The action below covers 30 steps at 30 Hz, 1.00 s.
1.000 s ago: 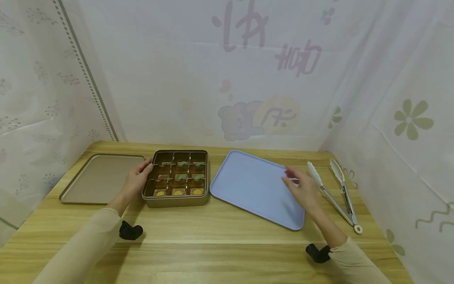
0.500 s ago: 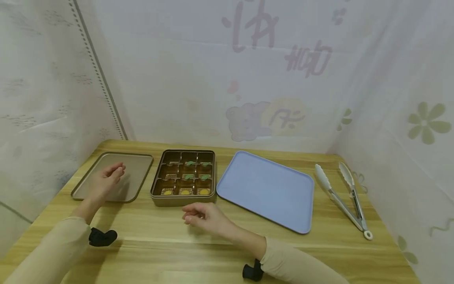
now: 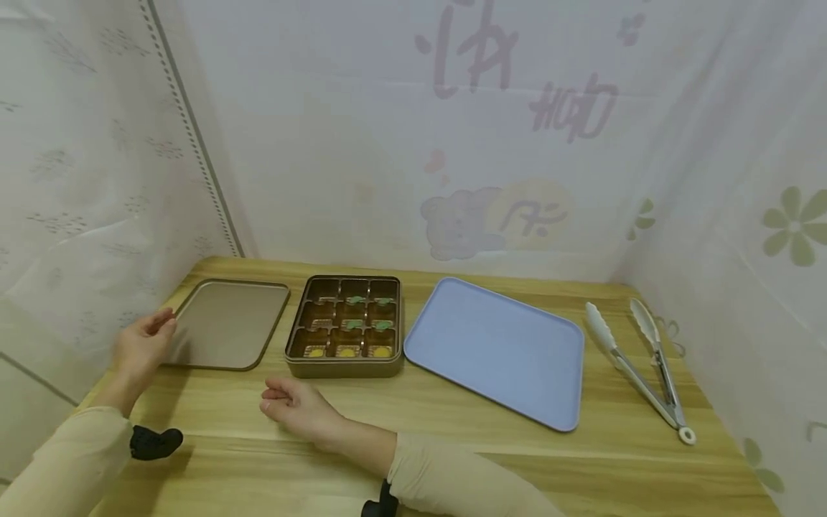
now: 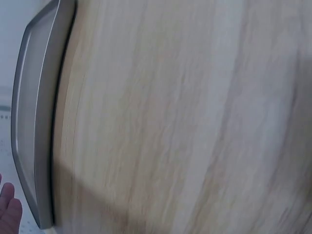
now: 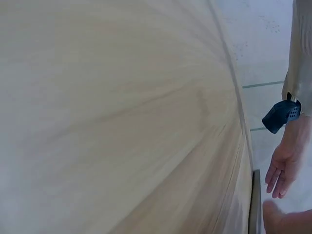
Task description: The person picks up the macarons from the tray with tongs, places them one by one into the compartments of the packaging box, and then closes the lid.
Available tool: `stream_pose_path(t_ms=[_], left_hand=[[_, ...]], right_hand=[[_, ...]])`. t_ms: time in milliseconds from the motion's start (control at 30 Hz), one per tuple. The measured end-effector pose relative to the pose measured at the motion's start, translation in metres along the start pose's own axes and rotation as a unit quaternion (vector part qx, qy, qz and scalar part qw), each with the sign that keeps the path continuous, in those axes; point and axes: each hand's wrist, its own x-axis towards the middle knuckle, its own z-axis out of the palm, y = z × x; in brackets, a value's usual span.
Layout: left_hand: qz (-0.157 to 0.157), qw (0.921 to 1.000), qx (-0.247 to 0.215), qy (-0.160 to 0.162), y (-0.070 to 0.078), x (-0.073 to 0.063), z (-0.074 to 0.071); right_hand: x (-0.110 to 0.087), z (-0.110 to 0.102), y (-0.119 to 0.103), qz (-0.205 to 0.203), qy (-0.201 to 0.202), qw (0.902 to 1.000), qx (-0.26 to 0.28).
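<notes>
My left hand [image 3: 143, 346] is at the left edge of a flat bronze metal lid [image 3: 232, 323], its fingers loosely bent with nothing in them. In the left wrist view, fingertips [image 4: 9, 209] show beside the raised rim of that lid [image 4: 44, 122]. Over the wood in front, my right hand [image 3: 302, 411] points left, fingers relaxed and holding nothing. It lies between the lid and a square bronze tin [image 3: 342, 368]. Inside the tin, a brown divider makes several compartments, with yellow and green printed pieces at their bottoms. The right wrist view shows my left hand [image 5: 285, 168] with fingers extended.
A pale blue rectangular tray [image 3: 497, 352] lies at an angle right of the tin. Farther right, a pair of tongs [image 3: 639, 384] rests spread apart, white tips away from me. Printed cloth [image 3: 362, 143] hangs behind the wooden table [image 3: 258, 474].
My left hand has left the tin's side and moved left across the lid to its far edge. The right hand has swept left from above the blue tray. The head view has shifted slightly.
</notes>
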Motion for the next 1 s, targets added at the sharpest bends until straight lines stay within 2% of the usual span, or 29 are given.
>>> stream_pose_path(t_ms=[133,333,533,733,867,1000], left_hand=[[-0.017,0.9985,0.048,-0.021,-0.002,0.003,-0.005],[-0.04,0.9959,0.066,-0.047,-0.011,0.005,-0.009],[-0.035,0.9952,0.085,-0.033,-0.021,0.008,-0.01],[-0.039,0.9953,0.077,-0.044,-0.023,0.011,-0.012],[-0.049,0.9941,0.077,-0.059,-0.022,0.018,-0.015],[-0.064,0.9931,0.058,-0.08,-0.021,0.019,-0.016]], right_hand=[[0.018,0.014,0.0,0.026,0.064,0.996,0.056],[0.035,0.029,-0.001,0.048,0.124,0.9772,0.166],[0.046,0.039,0.001,0.045,0.153,0.9661,0.203],[0.056,0.044,0.003,0.048,0.181,0.9553,0.229],[0.064,0.044,0.001,0.046,0.175,0.9477,0.263],[0.065,0.043,0.0,0.042,0.164,0.9435,0.285]])
